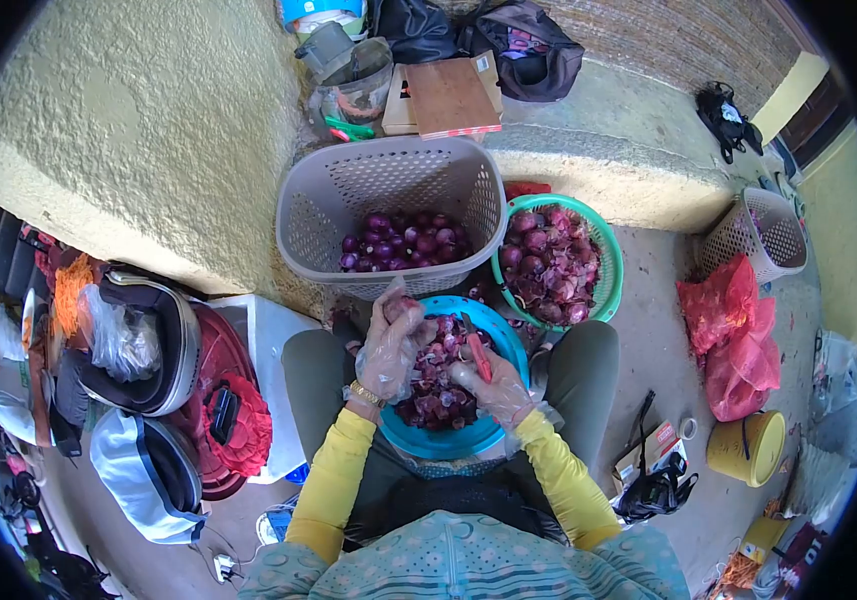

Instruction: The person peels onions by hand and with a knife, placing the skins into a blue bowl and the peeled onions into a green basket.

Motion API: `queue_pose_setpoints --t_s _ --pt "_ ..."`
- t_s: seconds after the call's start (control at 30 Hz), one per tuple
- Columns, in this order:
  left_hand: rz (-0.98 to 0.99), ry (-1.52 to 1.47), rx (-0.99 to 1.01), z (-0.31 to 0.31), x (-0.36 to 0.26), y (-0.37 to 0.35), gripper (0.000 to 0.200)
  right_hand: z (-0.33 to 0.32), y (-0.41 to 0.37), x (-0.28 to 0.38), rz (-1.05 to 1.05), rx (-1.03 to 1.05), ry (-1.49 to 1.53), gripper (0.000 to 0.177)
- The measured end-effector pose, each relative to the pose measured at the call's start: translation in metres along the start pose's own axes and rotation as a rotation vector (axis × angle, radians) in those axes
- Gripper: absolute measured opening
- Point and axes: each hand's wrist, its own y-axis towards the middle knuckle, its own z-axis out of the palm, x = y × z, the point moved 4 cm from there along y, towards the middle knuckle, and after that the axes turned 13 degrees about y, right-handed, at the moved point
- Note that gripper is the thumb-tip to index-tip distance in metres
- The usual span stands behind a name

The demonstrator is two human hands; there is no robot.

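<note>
In a clear plastic glove, my left hand (391,345) is closed around a red onion (404,311) above the left side of a blue basin (515,345). My right hand (496,385), gloved the same way, grips a red-handled knife (479,354) over the basin's right side. Onion skins (438,400) fill much of this basin between my knees. Beyond it stands a grey perforated basket (388,170) with peeled, shiny purple onions (403,243) inside. At its right, a green basket (608,275) holds unpeeled onions (548,262) and loose skins.
A wall and ledge (598,150) run behind the baskets. On the left are a white box (268,375) and a red lidded tub (223,340). Red mesh bags (733,340), a yellow bucket (743,448) and black straps (653,480) lie right. A person (8,380) is at far left.
</note>
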Motion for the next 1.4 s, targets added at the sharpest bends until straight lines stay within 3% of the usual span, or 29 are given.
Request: queue_pose_setpoints --t_s 0.13,0.23,0.3,0.43,0.5,0.7,0.83,0.9,1.07,1.13,1.27,1.4 --pt "0.005 0.001 -0.025 -0.008 0.006 0.004 0.039 0.007 -0.003 0.020 -0.097 0.008 0.130 0.053" --pt "-0.018 0.002 -0.017 -0.014 0.016 0.009 0.040 0.006 0.002 0.016 0.071 0.045 0.207 0.043" --pt "-0.013 -0.039 0.023 -0.014 0.021 0.010 0.040 0.008 0.011 0.017 -0.105 0.010 0.227 0.039" --pt "0.019 -0.082 0.068 -0.007 0.031 0.009 0.039 0.019 0.018 0.043 -0.030 0.009 0.137 0.040" --pt "0.036 -0.067 0.075 -0.008 0.039 0.010 0.037 0.031 0.022 0.052 -0.182 -0.004 0.236 0.045" --pt "0.125 0.050 0.073 -0.003 0.033 0.011 0.029 0.034 0.040 0.021 -0.330 0.026 0.312 0.056" --pt "0.108 0.053 0.070 0.007 0.022 0.006 0.028 0.033 0.033 0.036 -0.225 0.009 0.405 0.057" --pt "0.129 0.008 0.078 0.008 0.021 0.006 0.030 0.025 0.033 0.030 0.035 -0.020 0.482 0.059" --pt "0.137 -0.046 0.132 0.012 0.010 0.001 0.042 0.025 0.030 0.039 -0.051 -0.021 0.466 0.057" --pt "0.349 0.536 0.224 0.016 0.000 -0.003 0.053 0.026 0.029 0.041 -0.062 -0.024 0.464 0.057" --pt "0.251 0.412 0.342 0.017 -0.002 -0.009 0.061 0.023 0.029 0.040 -0.015 -0.012 0.476 0.055" --pt "0.334 0.656 0.236 0.005 -0.007 -0.006 0.051 0.020 0.029 0.037 0.028 0.003 0.518 0.057"
